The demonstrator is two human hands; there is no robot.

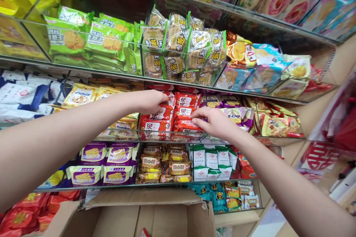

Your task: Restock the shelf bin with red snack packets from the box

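Red snack packets (156, 127) with white labels lie in rows in a clear shelf compartment at mid-height. My left hand (152, 102) reaches in from the left, its bent fingers closed at the upper packets of the left row; the fingertips are partly hidden. On the right row, my right hand (213, 120) pinches the right end of a red snack packet (184, 113) between thumb and fingers. Below them stands an open cardboard box (155, 197), with a small red corner of something (144, 232) showing at its bottom edge in view.
Clear dividers separate the compartments. Green cracker packets (108, 39) fill the shelf above, and yellow cookie packets (80, 95) lie to the left. Purple packets (235, 114) sit right of the red ones. Brown packets (150, 161) and white-and-green packets (211, 159) occupy the shelf below.
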